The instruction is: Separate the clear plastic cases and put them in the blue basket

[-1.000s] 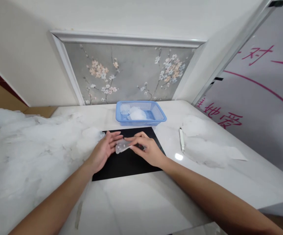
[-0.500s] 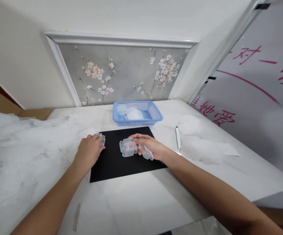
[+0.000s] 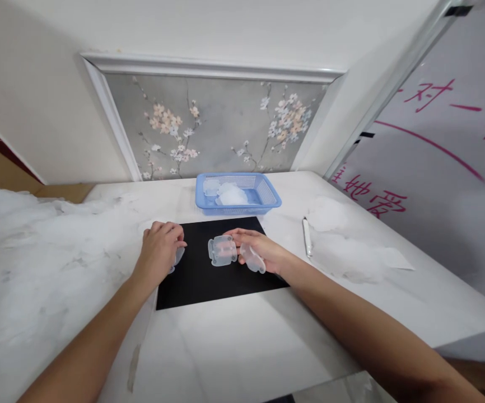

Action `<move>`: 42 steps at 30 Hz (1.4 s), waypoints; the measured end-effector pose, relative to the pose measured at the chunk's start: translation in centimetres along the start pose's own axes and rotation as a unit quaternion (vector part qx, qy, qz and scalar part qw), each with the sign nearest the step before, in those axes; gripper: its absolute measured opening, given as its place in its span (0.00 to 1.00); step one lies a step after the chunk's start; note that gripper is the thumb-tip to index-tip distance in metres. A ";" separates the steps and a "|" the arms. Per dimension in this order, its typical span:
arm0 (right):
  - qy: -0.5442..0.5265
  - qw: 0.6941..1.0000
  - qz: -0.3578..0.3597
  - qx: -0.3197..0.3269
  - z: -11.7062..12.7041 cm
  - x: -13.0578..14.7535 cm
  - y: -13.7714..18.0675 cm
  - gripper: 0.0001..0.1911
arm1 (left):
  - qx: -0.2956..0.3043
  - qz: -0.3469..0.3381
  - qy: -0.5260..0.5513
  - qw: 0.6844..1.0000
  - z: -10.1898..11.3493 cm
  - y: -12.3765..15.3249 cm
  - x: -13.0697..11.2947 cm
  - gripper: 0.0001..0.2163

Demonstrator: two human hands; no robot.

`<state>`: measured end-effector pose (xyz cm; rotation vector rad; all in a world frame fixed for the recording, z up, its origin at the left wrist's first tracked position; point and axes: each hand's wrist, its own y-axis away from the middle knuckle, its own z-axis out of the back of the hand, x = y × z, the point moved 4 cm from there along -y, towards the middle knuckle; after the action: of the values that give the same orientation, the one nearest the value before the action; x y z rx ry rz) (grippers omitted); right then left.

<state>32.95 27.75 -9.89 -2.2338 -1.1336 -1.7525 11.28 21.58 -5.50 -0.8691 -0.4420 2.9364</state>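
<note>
Over the black mat (image 3: 209, 288), my right hand (image 3: 263, 249) grips translucent plastic pieces with rounded, notched edges. One flat piece (image 3: 223, 250) extends left from its fingertips, and another piece (image 3: 252, 259) tilts against the palm side. My left hand (image 3: 162, 246) is closed at the mat's left edge, its thumb and fingers pinched together. A similar translucent plastic piece (image 3: 178, 257) shows below its fingers, partly hidden by the hand.
A blue basket (image 3: 238, 208) behind the mat contains several translucent pieces. A large heap of translucent pieces (image 3: 36, 263) covers the left side. A white-handled knife-like tool (image 3: 307, 238) lies right of the mat, beside another pile (image 3: 347, 257). A whiteboard (image 3: 448, 179) stands at right.
My left hand has turned and its fingers have curled in; the piece by it now shows below the fingers instead of beyond them. The right hand keeps its pieces almost still.
</note>
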 end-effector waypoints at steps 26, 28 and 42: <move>0.507 0.805 0.308 -0.020 -1.7 2.1 1.8 0.22 | 0.155 0.285 0.594 0.736 -3.5 1.5 -1.0 0.20; 0.567 0.752 0.336 0.018 -2.5 1.5 2.1 0.27 | 0.157 0.284 0.595 0.735 -3.5 1.5 -1.1 0.21; 0.591 0.712 0.378 0.020 -3.0 0.9 2.3 0.32 | 0.175 0.272 0.592 0.738 -3.2 1.4 -2.3 0.20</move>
<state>31.94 25.03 -7.24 -0.7819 0.0640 -1.9909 14.99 20.80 -7.28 -2.7131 0.5100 1.9073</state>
